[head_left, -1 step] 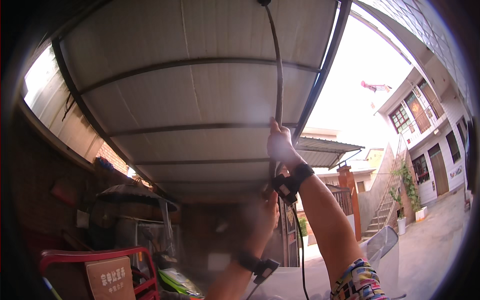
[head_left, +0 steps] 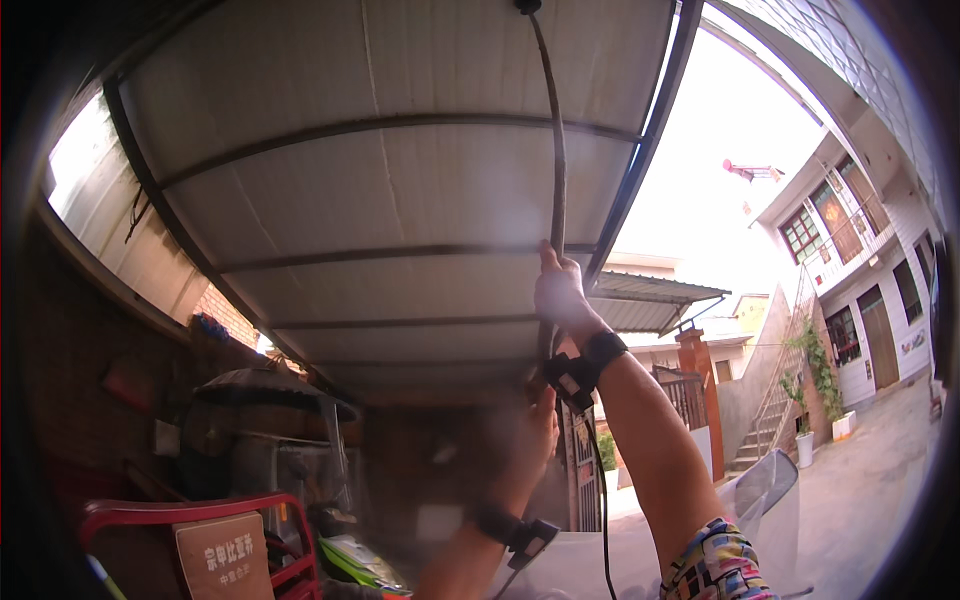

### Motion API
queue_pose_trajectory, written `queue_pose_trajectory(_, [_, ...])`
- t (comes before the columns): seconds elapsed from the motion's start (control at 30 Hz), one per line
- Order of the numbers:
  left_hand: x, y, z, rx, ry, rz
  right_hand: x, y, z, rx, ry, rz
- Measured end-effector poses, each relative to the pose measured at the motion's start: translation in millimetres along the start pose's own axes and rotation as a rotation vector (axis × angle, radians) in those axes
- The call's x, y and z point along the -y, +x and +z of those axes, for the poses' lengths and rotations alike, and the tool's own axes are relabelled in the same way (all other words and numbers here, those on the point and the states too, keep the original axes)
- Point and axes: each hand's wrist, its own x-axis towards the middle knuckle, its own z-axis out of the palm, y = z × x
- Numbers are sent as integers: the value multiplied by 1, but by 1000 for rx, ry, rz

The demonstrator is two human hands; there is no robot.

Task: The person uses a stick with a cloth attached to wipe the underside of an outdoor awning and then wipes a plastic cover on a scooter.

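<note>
A long, slender wooden pole (head_left: 558,160) rises almost upright in front of me, bowing slightly toward the top. A dark piece (head_left: 528,5) sits at its upper end, cut off by the picture's edge, so its kind cannot be made out. My right hand (head_left: 562,288) is wrapped round the pole at mid-height. Lower down, my left hand (head_left: 543,430) is closed round the pole's shaded lower part, its fingers partly hidden. Both wrists carry black strapped devices; the one on my right wrist (head_left: 572,380) trails a cable.
Overhead spans a pale panel roof (head_left: 300,200) with dark metal beams (head_left: 400,124). Low at left stand a red metal frame (head_left: 190,508) and a cardboard-coloured panel (head_left: 225,560). Right of me lies a courtyard with a staircase (head_left: 765,430), a potted plant (head_left: 803,448) and a white building (head_left: 880,330).
</note>
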Motion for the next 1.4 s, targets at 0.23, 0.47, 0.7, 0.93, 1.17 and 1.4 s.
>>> queue_pose_trajectory(0.23, [43,-29,-28,-16,34,-71,-68,-9,-10,-172,-296,-66])
queue_pose_trajectory(0.47, [47,-38,-32,73,453,295,-50,-23,-11,-110,-185,43])
queue_pose_trajectory(0.7, [24,-10,-12,14,449,93,5,-17,-5,-40,-128,-94])
queue_pose_trajectory(0.93, [-12,36,25,200,46,249,61,21,-4,27,-260,-320])
queue_pose_trajectory(1.17, [-16,25,7,45,647,139,34,13,-1,-54,146,68])
queue_pose_trajectory(1.4, [31,-17,-12,-124,589,436,-57,19,-21,-110,-160,-34])
